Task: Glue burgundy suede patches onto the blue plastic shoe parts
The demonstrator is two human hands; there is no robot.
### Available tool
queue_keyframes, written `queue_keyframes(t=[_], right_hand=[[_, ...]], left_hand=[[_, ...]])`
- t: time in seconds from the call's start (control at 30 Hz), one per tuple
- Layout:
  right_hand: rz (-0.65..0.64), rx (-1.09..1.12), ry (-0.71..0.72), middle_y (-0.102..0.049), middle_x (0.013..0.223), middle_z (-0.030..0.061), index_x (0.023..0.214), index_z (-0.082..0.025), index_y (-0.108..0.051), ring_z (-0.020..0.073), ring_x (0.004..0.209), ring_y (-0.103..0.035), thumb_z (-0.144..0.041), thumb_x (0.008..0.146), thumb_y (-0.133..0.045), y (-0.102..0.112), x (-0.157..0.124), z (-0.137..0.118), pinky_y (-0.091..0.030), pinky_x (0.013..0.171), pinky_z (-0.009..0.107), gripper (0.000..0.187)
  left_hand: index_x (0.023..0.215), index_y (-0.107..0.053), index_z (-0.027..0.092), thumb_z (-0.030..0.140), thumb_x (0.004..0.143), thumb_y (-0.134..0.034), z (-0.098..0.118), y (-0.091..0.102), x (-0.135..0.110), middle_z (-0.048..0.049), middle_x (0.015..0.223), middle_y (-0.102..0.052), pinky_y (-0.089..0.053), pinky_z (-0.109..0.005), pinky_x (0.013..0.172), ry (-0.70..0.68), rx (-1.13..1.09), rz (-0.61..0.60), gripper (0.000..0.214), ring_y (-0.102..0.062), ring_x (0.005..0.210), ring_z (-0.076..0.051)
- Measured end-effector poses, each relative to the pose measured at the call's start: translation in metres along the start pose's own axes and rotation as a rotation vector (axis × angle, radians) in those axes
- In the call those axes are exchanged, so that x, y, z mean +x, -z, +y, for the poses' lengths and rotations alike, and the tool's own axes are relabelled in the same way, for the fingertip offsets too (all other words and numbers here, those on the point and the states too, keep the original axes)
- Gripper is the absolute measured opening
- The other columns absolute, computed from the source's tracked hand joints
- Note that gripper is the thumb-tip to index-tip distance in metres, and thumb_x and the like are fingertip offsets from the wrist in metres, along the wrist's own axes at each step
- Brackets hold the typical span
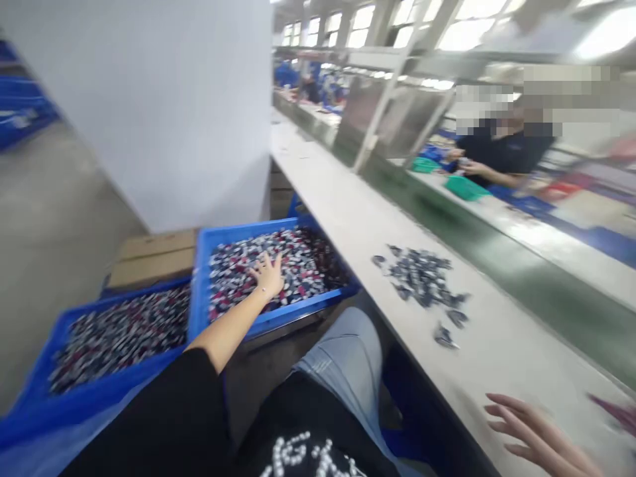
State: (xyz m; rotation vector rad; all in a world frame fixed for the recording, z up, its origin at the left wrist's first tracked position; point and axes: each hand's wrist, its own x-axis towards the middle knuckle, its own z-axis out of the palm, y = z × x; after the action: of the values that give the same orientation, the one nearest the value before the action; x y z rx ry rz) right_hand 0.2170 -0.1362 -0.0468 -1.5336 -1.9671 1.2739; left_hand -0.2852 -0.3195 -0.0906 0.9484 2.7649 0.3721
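My left hand [267, 275] rests with spread fingers on a heap of small black, white and dark red parts in a blue plastic crate [238, 233]. It does not visibly grip anything. My right hand [536, 434] hovers, blurred and with fingers apart, over the near end of a pale workbench [348, 218]. A scattered pile of small dark grey parts [422, 281] lies on the bench, well beyond that hand. A blurred dark red item [613, 414] sits at the right edge, close to my fingertips.
A second blue crate [99, 315] of similar parts stands to the left, beside a cardboard box [152, 260]. A green conveyor belt [517, 265] runs along the bench. Beyond it, a seated co-worker [501, 152] handles items near green trays. A white pillar [163, 112] rises on the left.
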Motion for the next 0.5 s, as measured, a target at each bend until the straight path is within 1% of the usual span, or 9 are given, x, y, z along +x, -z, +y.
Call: queue_keyframes(t=[0.03,0.1,0.13,0.2,0.27,0.3,0.37,0.43,0.5], right_hand=[[0.003,0.017,-0.029,-0.075,0.106,0.0151,0.094,-0.038,-0.077,0.0388,0.094,-0.073,-0.075,0.064,-0.069,0.006,-0.021,0.012,-0.063,0.071,0.048,0.048],[0.057,0.051,-0.090,-0.074,0.112,0.0113,0.107,-0.032,-0.074,0.0343,0.101,-0.071,-0.070,0.073,-0.067,0.017,-0.068,0.044,-0.061,0.085,0.046,0.051],[0.111,0.067,-0.128,-0.074,0.107,0.0106,0.107,-0.029,-0.073,0.0320,0.099,-0.071,-0.071,0.078,-0.063,0.021,-0.092,0.062,-0.061,0.083,0.044,0.052],[0.227,0.084,-0.238,-0.074,0.099,0.0080,0.109,-0.022,-0.069,0.0246,0.091,-0.071,-0.063,0.090,-0.055,0.026,-0.141,0.101,-0.059,0.082,0.040,0.048],[0.351,0.078,-0.407,-0.071,0.094,0.0049,0.106,-0.016,-0.066,0.0193,0.083,-0.069,-0.049,0.097,-0.056,0.025,-0.190,0.139,-0.058,0.077,0.038,0.036],[0.411,0.074,-0.502,-0.070,0.095,0.0041,0.105,-0.015,-0.065,0.0183,0.083,-0.068,-0.043,0.098,-0.057,0.021,-0.215,0.157,-0.058,0.077,0.038,0.030],[0.515,0.073,-0.701,-0.068,0.105,0.0050,0.107,-0.016,-0.065,0.0193,0.091,-0.067,-0.036,0.097,-0.060,0.006,-0.264,0.188,-0.057,0.081,0.039,0.023],[0.585,0.098,-0.893,-0.065,0.118,0.0072,0.114,-0.018,-0.064,0.0220,0.101,-0.065,-0.033,0.096,-0.062,-0.020,-0.309,0.212,-0.056,0.087,0.042,0.024],[0.627,0.149,-1.059,-0.062,0.126,0.0089,0.122,-0.018,-0.061,0.0243,0.107,-0.064,-0.032,0.095,-0.064,-0.052,-0.345,0.227,-0.055,0.089,0.046,0.030]], left_hand=[[0.140,-0.048,0.020,0.035,0.095,-0.061,0.018,0.002,-0.004,-0.0128,0.151,-0.042,-0.037,-0.062,0.110,-0.060,0.000,0.033,0.049,-0.044,0.135,-0.034],[0.143,-0.044,0.020,0.031,0.095,-0.057,0.058,0.001,-0.012,-0.0136,0.156,-0.035,-0.027,-0.065,0.115,-0.266,-0.025,0.067,0.051,-0.031,0.145,-0.038],[0.141,-0.046,0.021,0.027,0.096,-0.052,0.080,-0.002,-0.015,-0.0141,0.157,-0.036,-0.026,-0.063,0.117,-0.395,-0.047,0.062,0.046,-0.027,0.147,-0.038],[0.130,-0.056,0.020,0.027,0.094,-0.047,0.129,-0.014,-0.026,-0.0146,0.148,-0.049,-0.031,-0.054,0.118,-0.691,-0.097,-0.010,0.037,-0.039,0.141,-0.035],[0.117,-0.062,0.020,0.032,0.093,-0.049,0.181,-0.030,-0.053,-0.0124,0.130,-0.064,-0.042,-0.046,0.112,-1.016,-0.126,-0.162,0.030,-0.056,0.127,-0.032],[0.113,-0.064,0.023,0.035,0.093,-0.049,0.207,-0.037,-0.076,-0.0092,0.122,-0.069,-0.049,-0.041,0.106,-1.170,-0.126,-0.250,0.028,-0.063,0.117,-0.028],[0.110,-0.064,0.031,0.038,0.095,-0.048,0.253,-0.051,-0.136,-0.0002,0.112,-0.072,-0.055,-0.028,0.095,-1.500,-0.099,-0.474,0.023,-0.068,0.105,-0.019],[0.112,-0.061,0.029,0.028,0.099,-0.045,0.294,-0.063,-0.210,-0.0006,0.113,-0.070,-0.053,-0.026,0.095,-1.837,-0.023,-0.828,0.022,-0.066,0.105,-0.016],[0.113,-0.060,0.026,0.023,0.098,-0.047,0.330,-0.080,-0.285,-0.0010,0.109,-0.070,-0.052,-0.025,0.095,-2.033,0.109,-1.013,0.020,-0.065,0.102,-0.014]])
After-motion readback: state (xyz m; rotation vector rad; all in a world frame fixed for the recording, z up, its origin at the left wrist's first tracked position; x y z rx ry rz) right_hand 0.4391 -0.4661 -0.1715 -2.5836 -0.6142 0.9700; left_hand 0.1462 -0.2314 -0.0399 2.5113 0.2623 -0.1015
